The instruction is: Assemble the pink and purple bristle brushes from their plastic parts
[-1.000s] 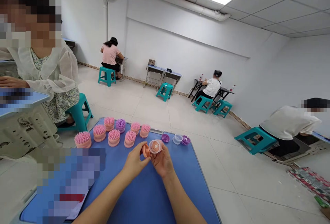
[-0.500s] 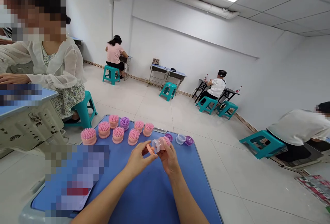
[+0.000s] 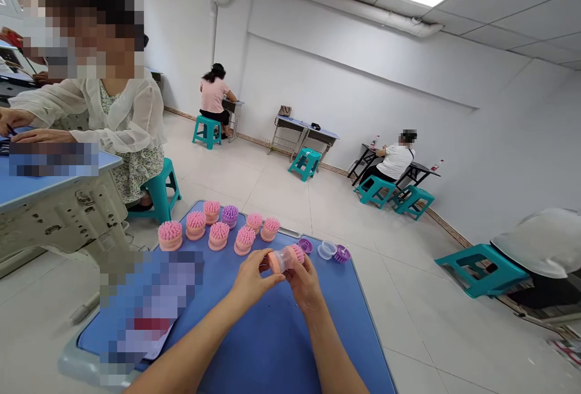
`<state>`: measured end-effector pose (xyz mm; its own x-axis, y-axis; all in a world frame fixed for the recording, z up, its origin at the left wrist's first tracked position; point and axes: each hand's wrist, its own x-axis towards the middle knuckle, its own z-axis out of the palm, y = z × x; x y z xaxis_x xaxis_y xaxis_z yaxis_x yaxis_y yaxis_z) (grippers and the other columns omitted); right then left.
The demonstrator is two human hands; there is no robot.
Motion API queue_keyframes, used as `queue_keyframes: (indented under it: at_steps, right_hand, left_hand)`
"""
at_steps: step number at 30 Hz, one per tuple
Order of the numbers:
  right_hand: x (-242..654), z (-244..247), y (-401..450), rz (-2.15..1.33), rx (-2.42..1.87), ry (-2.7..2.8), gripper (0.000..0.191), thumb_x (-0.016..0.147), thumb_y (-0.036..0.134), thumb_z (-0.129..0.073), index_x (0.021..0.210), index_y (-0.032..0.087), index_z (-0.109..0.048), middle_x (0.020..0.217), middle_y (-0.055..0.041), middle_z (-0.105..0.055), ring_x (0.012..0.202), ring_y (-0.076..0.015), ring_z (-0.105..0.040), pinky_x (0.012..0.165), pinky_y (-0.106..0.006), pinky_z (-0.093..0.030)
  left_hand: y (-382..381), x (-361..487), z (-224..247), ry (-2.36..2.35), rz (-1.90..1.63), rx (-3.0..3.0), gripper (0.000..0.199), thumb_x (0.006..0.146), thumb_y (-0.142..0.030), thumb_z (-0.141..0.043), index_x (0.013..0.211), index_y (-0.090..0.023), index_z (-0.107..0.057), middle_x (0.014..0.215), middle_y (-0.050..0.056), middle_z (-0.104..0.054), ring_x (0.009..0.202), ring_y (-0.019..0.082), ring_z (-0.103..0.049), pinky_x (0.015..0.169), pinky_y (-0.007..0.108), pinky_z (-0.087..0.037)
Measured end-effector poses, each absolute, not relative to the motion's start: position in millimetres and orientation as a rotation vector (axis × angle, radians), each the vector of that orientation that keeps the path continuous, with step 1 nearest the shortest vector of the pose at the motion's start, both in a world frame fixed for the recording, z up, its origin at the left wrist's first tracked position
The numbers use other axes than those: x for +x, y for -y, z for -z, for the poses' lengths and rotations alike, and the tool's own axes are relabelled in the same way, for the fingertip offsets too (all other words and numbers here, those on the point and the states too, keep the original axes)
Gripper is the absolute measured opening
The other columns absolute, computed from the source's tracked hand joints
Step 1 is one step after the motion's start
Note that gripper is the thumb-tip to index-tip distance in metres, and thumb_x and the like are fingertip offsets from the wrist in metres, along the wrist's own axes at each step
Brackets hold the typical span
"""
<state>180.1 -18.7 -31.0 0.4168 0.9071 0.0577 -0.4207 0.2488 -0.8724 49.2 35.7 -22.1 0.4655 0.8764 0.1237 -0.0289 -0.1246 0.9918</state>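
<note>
While L hand point(image 3: 250, 279) and R hand point(image 3: 307, 286) grasp the pink-bristled brush w/ clear cup point(image 3: 285, 258), fingers point(image 3: 272, 280) shut round it just above blue surface point(image 3: 272, 345), it looks light, fairly stiff, prob. slick: best held by cup body point(image 3: 281, 259), not soft bristles point(image 3: 297, 253). More brushes point(image 3: 218, 235) stand nearby.

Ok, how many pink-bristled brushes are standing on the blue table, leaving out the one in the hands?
7 on the blue table. Four pink brushes form the front row; three more stand behind, beside a purple brush. None looks hidden.
</note>
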Motion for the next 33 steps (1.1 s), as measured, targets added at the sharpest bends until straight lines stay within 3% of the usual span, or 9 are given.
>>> queue_keyframes:
  at_steps: [10,16,33]
  right_hand:
    - [177,27,15,-0.821,-0.953,0.672,0.042,0.059,0.031,-0.080,0.094,0.021,-0.059,0.085,-0.0010,-0.065,0.073,-0.0159,-0.060,0.064,-0.027,-0.051]
    - [172,14,21,-0.730,-0.951,0.754,0.039,0.063,0.024,-0.078,0.096,0.022,-0.059,0.090,-0.0014,-0.064,0.081,-0.0159,-0.059,0.074,-0.027,-0.049]
    - [171,10,30,-0.568,-0.969,0.967,0.044,0.065,0.023,-0.076,0.105,0.023,-0.056,0.098,-0.0040,-0.060,0.090,-0.0211,-0.057,0.081,-0.033,-0.048]
  left_hand:
    - [-46,54,25,-0.679,-0.819,1.280,0.061,0.050,-0.026,-0.073,0.107,-0.014,-0.055,0.104,0.008,-0.067,0.099,0.026,-0.062,0.090,0.040,-0.048]
    - [-43,49,15,-0.599,-0.772,1.286,0.061,0.056,-0.029,-0.074,0.111,-0.015,-0.051,0.112,0.008,-0.063,0.104,0.024,-0.059,0.089,0.035,-0.048]
    - [-44,43,20,-0.435,-0.797,1.207,0.062,0.058,-0.033,-0.078,0.114,-0.020,-0.054,0.112,0.008,-0.063,0.103,0.024,-0.058,0.084,0.031,-0.048]
